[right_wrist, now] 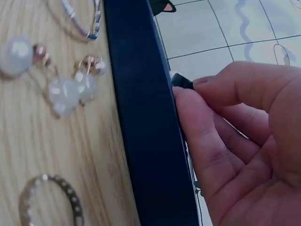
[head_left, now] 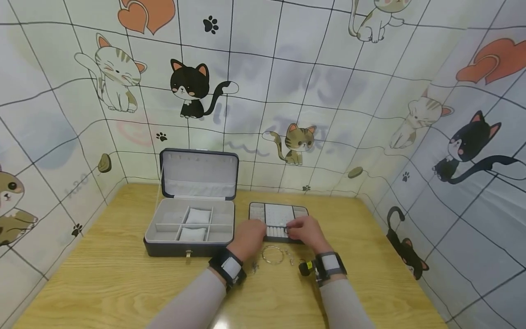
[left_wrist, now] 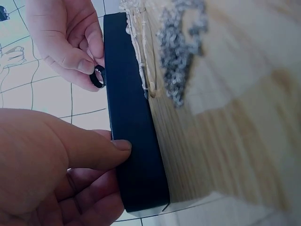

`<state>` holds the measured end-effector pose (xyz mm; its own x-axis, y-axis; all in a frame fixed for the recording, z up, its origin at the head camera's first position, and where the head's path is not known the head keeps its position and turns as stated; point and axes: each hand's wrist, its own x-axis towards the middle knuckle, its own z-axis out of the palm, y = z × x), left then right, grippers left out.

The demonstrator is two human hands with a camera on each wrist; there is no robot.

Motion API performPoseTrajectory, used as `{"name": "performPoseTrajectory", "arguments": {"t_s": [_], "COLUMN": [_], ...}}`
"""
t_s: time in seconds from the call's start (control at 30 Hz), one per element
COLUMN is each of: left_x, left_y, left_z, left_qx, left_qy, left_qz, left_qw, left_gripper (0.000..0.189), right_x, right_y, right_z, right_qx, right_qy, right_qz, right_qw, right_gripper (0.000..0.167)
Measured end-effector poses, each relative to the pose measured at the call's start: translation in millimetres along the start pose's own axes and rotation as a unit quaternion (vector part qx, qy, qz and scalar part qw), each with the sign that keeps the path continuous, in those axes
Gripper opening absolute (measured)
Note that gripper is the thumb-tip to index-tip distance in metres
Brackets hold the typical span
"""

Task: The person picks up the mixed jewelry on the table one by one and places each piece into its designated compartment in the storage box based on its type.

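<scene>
A small jewellery tray with dark navy sides and a pale lining lies on the table. My left hand grips its left end, thumb pressed against the navy front side. Between the thumb and finger of my right hand is a black ring, held at the tray's upper edge near the row of ring slots. Whether the ring touches a slot I cannot tell. Before the tray lie a bangle, pearl earrings, a silver chain and a sparkling ring.
To the left stands a navy jewellery box, its lid raised. Inside are compartments, two of them with white cushions. A cloth with cats and grid lines hangs behind and beside the wooden table.
</scene>
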<state>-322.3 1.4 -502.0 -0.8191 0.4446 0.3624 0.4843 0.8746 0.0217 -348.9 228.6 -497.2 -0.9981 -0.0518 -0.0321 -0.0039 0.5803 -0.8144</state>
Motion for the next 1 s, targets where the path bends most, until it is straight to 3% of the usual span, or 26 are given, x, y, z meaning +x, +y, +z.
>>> {"name": "performPoseTrajectory", "arguments": {"t_s": [0.3, 0.67, 1.0], "left_x": [1.4, 0.1, 2.1], "left_y": [-0.7, -0.8, -1.2], "left_z": [4.4, -0.1, 1.8], "left_qx": [-0.007, -0.009, -0.011], "left_qy": [-0.014, -0.003, -0.026], "left_qz": [-0.002, 0.000, -0.007], "left_qw": [0.9999, 1.0000, 0.9996], "left_gripper": [0.013, 0.014, 0.011], "right_x": [-0.9, -0.2, -1.5], "right_y": [0.6, -2.4, -5.8], "right_z": [4.4, 6.8, 7.3], "right_qx": [-0.075, -0.098, -0.109], "right_qy": [0.016, 0.020, 0.021], "right_qz": [-0.001, -0.024, -0.029], "right_qw": [0.9971, 0.9947, 0.9934], "right_gripper": [0.020, 0.016, 0.014]}}
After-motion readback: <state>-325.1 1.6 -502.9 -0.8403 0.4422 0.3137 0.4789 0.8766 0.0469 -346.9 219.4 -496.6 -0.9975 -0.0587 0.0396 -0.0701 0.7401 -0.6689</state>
